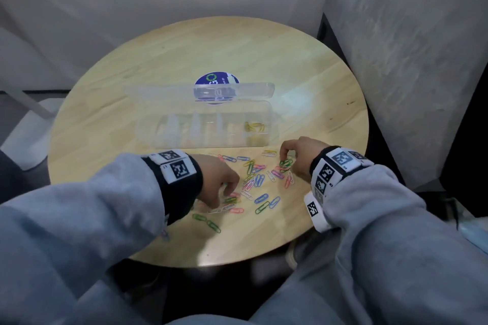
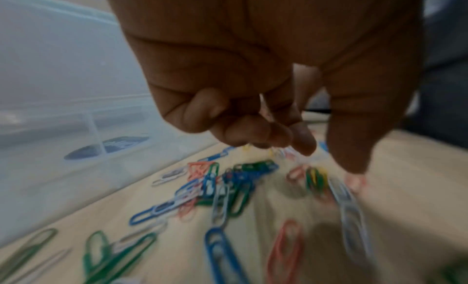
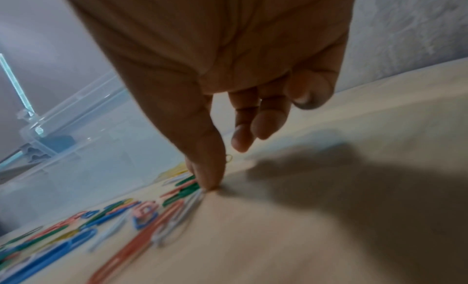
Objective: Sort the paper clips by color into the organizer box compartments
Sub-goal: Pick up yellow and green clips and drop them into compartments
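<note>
A clear organizer box (image 1: 206,144) stands open at the table's middle, its lid (image 1: 158,91) raised behind. Several yellow clips (image 1: 254,126) lie in its rightmost compartment. Mixed paper clips (image 1: 260,179) in blue, green, pink, white and yellow are strewn in front of it. My left hand (image 1: 227,192) hovers over the pile's left side, fingers curled, thumb (image 2: 354,158) pointing down; blur hides whether it holds a clip. My right hand (image 1: 286,157) is at the pile's right end. Its thumb tip (image 3: 210,185) presses down beside green clips (image 3: 187,190), its other fingers relaxed and apart.
The round wooden table (image 1: 317,87) has a blue round sticker (image 1: 211,79) behind the box. A grey wall rises close on the right, and the table edge runs near my sleeves. Two green clips (image 1: 206,221) lie apart at the front left.
</note>
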Demonstrator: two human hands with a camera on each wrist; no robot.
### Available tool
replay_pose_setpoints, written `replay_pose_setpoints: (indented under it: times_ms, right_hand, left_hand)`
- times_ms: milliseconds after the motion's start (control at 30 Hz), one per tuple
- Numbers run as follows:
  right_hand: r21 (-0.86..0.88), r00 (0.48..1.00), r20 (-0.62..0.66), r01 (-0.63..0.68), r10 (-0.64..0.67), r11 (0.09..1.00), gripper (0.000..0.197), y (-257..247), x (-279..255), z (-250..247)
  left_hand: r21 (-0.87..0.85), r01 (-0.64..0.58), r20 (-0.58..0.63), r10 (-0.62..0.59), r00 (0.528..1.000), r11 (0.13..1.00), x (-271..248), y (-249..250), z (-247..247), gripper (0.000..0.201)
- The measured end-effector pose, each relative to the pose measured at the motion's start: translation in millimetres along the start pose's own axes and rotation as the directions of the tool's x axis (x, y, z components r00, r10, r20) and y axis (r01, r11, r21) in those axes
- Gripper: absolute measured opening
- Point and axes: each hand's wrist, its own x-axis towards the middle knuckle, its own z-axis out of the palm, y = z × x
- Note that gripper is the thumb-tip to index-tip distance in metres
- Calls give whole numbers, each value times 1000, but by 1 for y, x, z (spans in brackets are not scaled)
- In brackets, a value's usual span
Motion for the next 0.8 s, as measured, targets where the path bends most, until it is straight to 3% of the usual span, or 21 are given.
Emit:
replay_pose_setpoints:
  times_ms: [100,267,400,533,600,700,800]
  right_hand:
    - [-19,1000,-12,-10,10,1000,27,1,2,2]
    - [-40,1000,-15,5,-6,999,19,3,1,3]
    - [-34,999,-48,8,-9,999,25,2,3,5]
    - [-35,1000,-4,7,-8,999,25,1,3,3]
    - [-28,1000,20,-10,11,1000,22,1,2,1]
    - [-39,997,74,-25,28,999,20,-2,2,-2]
    - [-123,997,71,-13,22,992,15,-7,0,-1]
  left_hand:
    - [159,-81,107,64,992,984,-2,5,15,28]
    - [189,-201,142,176,974,961,-1,11,38,21]
    - [166,-161,82,149,985,973,3,10,38,16]
    - [87,-109,51,105,993,990,4,9,37,14]
    - [-22,-78,-12,77,997,997,3,8,37,6]
    - [-350,-36,-140,-14,990,936,-1,5,28,19]
    - [-714,-107,-265,-125,956,692,-1,1,12,28]
